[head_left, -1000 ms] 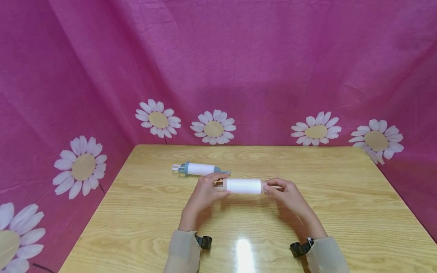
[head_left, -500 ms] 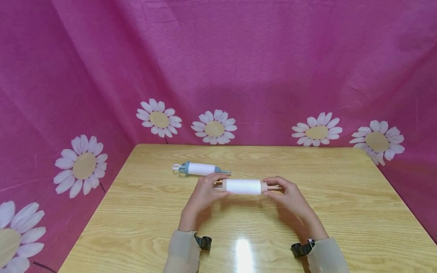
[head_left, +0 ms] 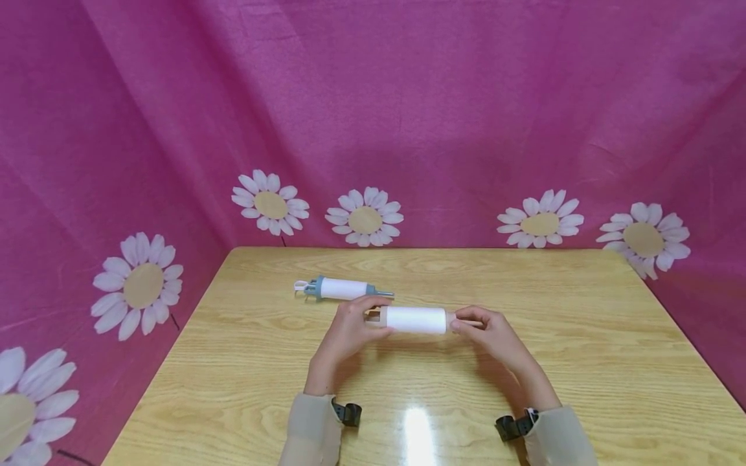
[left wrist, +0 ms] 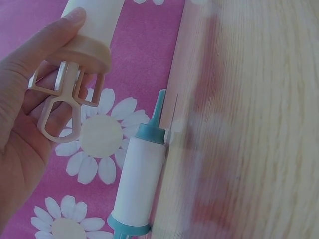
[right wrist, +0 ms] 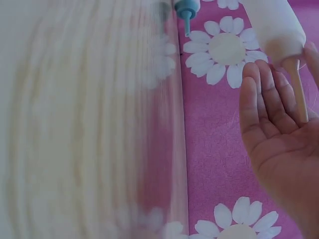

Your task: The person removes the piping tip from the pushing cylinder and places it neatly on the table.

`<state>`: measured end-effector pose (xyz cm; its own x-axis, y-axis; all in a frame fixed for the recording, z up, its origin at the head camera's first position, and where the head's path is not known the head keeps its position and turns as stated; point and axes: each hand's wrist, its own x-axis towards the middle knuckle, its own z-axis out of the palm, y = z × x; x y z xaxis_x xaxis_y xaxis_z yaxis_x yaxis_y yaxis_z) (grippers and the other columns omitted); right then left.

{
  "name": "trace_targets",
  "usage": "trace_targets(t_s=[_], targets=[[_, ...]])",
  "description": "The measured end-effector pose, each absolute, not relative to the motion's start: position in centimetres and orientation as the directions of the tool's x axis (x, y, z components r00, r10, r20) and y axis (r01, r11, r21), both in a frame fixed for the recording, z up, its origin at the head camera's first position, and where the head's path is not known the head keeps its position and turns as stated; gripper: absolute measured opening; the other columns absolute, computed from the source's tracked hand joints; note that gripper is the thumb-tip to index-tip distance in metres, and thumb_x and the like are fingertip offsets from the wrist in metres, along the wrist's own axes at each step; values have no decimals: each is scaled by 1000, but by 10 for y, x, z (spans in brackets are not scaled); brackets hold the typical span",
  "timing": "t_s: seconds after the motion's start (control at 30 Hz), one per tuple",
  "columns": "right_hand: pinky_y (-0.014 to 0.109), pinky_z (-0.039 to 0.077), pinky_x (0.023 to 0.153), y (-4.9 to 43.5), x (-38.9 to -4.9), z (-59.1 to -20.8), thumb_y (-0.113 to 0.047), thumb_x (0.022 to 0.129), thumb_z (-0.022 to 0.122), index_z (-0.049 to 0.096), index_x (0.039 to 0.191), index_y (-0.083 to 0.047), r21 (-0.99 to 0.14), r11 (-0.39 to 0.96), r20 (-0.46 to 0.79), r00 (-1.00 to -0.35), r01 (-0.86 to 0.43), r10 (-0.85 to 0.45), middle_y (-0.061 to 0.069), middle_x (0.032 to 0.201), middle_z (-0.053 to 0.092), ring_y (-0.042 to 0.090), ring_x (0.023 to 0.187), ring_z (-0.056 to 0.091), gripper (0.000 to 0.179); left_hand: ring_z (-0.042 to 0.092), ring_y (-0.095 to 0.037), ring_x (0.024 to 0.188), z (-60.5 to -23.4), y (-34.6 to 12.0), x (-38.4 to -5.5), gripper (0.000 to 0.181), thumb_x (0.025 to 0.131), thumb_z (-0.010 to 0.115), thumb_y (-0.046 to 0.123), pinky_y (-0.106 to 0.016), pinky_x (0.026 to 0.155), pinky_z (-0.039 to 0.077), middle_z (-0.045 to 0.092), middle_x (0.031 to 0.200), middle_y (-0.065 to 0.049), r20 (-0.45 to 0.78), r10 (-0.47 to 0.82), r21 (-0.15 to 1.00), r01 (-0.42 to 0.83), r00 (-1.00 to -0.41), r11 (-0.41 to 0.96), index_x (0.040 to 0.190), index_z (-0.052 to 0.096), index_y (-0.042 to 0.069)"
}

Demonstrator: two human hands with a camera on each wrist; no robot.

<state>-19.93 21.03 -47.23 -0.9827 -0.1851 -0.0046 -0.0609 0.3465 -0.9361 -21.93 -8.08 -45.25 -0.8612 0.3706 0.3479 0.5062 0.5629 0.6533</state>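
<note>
Held level above the table is a syringe [head_left: 416,320] with a white barrel, beige end caps and a thin beige nozzle [right wrist: 298,94]. My left hand [head_left: 348,325] grips its plunger end, the thumb lying on the barrel in the left wrist view. A ring handle [left wrist: 61,119] and finger loops hang below that cap. At the other end, my right hand [head_left: 491,331] pinches the nozzle cap between thumb and fingers, with the nozzle passing over the palm. A second syringe [head_left: 344,288], white with teal ends, lies on the table just beyond my left hand.
The wooden table [head_left: 583,323] runs back to a pink cloth [head_left: 443,129] printed with white daisies. Another fold of cloth stands along the left side. A bright reflection shows near the table's front.
The right fingers spread at the nozzle cap half a second ago, and now they are drawn together on it again. The left hand and the teal-ended syringe stay in place.
</note>
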Motion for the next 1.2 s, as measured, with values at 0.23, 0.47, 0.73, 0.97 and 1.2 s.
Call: trace_targets(t_s=[0.23,0.47,0.73,0.97,1.2], targets=[[18,54,85,209,-200,-474,-23,91,70,63,122,-3,-933,325,85,-972,-155,-220,17,121,64,0,99,61,36,67,-15,103,-453,-82,-218,46,75,86,22,-32,87,59,71,120,-3,369,364,650,517,-855,556,117,70,17],[19,50,93,209,-199,-475,-22,89,72,62,125,-10,-915,337,154,-965,-219,-211,1,120,63,-3,105,57,39,68,-16,105,-454,-83,-218,45,75,86,22,-30,87,59,71,119,-3,387,363,652,530,-848,542,117,70,17],[30,57,88,207,-199,-473,-27,101,54,54,130,3,-953,276,68,-977,-123,-203,12,117,64,5,99,63,42,69,-16,103,-452,-83,-216,45,74,86,21,-30,86,60,71,117,-3,396,357,659,532,-846,532,116,70,15],[42,61,83,207,-201,-473,-25,99,58,57,120,11,-972,229,10,-976,-60,-217,3,96,68,9,83,67,41,68,-16,103,-452,-83,-216,45,74,86,21,-31,86,60,71,117,-3,393,357,663,530,-848,529,116,70,15],[35,59,86,208,-200,-474,-24,94,66,60,124,0,-959,267,31,-973,-94,-230,13,120,63,5,95,65,39,68,-16,106,-453,-84,-217,46,74,86,19,-29,87,59,71,119,-4,391,365,666,534,-845,522,117,70,15]])
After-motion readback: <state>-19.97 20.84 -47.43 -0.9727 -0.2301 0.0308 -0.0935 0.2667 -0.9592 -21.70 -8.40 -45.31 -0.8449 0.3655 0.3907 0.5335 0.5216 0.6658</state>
